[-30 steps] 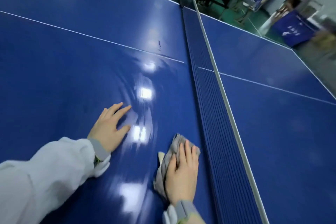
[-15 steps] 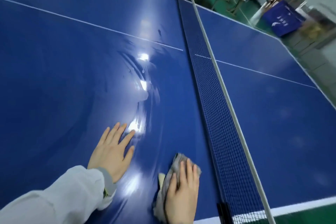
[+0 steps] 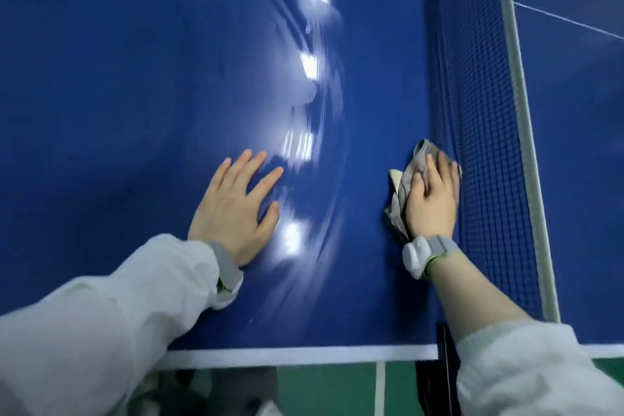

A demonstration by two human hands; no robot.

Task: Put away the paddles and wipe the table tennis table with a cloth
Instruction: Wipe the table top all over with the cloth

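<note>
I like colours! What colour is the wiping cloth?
Grey, seen in the head view: the cloth under the right hand.

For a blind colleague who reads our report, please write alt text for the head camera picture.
A person's right hand presses a crumpled grey cloth flat on a blue table tennis table, right beside the net. The left hand rests flat on the table with fingers spread, apart from the cloth. Both arms wear white sleeves and grey wristbands.

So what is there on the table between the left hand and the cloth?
Nothing stands there. In the head view only bare blue table with light reflections and wipe streaks lies between the left hand and the cloth under the right hand.
</note>
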